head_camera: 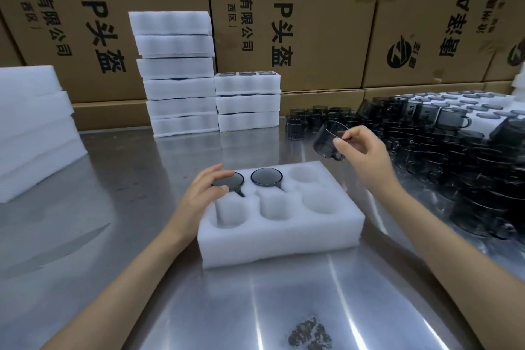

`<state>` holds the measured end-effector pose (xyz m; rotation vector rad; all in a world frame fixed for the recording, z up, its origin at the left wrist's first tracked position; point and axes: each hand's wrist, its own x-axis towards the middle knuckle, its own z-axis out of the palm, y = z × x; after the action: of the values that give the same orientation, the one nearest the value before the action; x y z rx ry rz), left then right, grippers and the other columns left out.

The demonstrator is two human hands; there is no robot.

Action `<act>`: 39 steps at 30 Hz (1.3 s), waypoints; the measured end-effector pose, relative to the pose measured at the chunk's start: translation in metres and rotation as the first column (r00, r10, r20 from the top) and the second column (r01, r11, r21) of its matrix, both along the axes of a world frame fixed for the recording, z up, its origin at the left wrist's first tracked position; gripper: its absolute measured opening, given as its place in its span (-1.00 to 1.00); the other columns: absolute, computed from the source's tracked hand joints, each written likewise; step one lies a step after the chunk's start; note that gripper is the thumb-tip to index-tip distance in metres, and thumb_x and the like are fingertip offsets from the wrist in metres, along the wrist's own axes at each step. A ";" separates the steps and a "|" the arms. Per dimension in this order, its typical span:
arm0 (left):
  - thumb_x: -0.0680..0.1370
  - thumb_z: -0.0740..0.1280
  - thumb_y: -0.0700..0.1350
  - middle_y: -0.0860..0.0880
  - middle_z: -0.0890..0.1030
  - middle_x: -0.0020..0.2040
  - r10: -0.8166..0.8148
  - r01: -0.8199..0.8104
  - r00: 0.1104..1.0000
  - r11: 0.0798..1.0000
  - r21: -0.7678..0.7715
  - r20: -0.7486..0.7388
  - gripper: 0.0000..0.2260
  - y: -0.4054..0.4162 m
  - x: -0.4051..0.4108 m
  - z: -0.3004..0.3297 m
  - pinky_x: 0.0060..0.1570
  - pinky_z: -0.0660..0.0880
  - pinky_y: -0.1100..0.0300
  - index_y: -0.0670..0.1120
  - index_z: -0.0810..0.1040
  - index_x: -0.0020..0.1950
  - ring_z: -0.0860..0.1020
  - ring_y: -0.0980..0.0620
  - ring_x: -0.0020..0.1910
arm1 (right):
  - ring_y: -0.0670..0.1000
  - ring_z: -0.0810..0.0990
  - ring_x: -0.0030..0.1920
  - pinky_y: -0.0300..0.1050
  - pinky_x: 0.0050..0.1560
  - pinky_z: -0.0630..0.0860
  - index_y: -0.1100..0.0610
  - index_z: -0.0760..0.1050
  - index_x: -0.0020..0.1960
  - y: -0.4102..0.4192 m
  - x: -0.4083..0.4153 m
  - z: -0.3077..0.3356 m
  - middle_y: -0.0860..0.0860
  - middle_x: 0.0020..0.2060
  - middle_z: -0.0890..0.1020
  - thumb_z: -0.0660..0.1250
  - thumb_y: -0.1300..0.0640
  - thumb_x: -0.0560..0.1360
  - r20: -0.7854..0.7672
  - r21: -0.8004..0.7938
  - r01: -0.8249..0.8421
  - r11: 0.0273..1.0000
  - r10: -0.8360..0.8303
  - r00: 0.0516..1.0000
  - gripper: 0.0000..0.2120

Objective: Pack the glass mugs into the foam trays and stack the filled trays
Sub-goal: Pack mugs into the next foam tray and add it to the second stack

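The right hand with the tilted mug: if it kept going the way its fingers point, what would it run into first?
The right hand pinches a smoky glass mug and points up-left, away from the foam tray. The line looks free over the bare steel table; the short stack of filled trays probably comes first, though depth is unclear.

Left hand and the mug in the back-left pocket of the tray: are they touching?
Touching. The head view shows the left hand with its fingers resting over the rim of the back-left mug, seated in the foam tray; no gap shows between them.

Foam tray point(279, 236) on table point(142, 236), two mugs point(266, 176) in its far row, loose mugs point(454, 156) right
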<state>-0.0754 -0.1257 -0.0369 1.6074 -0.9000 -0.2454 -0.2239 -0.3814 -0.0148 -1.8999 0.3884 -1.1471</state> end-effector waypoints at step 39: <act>0.56 0.08 0.25 0.26 0.10 0.51 -0.387 -0.007 0.783 0.778 0.628 0.488 -0.46 -0.054 -0.048 0.031 0.49 -0.08 0.17 0.13 0.14 0.51 -0.02 0.31 0.48 | -0.18 0.28 0.40 -0.23 0.38 0.18 -0.03 0.40 0.39 0.022 0.000 -0.005 -0.17 0.36 0.42 0.13 0.04 0.63 -0.500 -0.096 -0.307 0.947 0.221 0.837 -0.66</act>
<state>-0.1236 -0.1798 -0.0056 2.2501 -1.6163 -0.1808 -0.2244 -0.3593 -0.0199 -2.3102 0.2840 -0.5209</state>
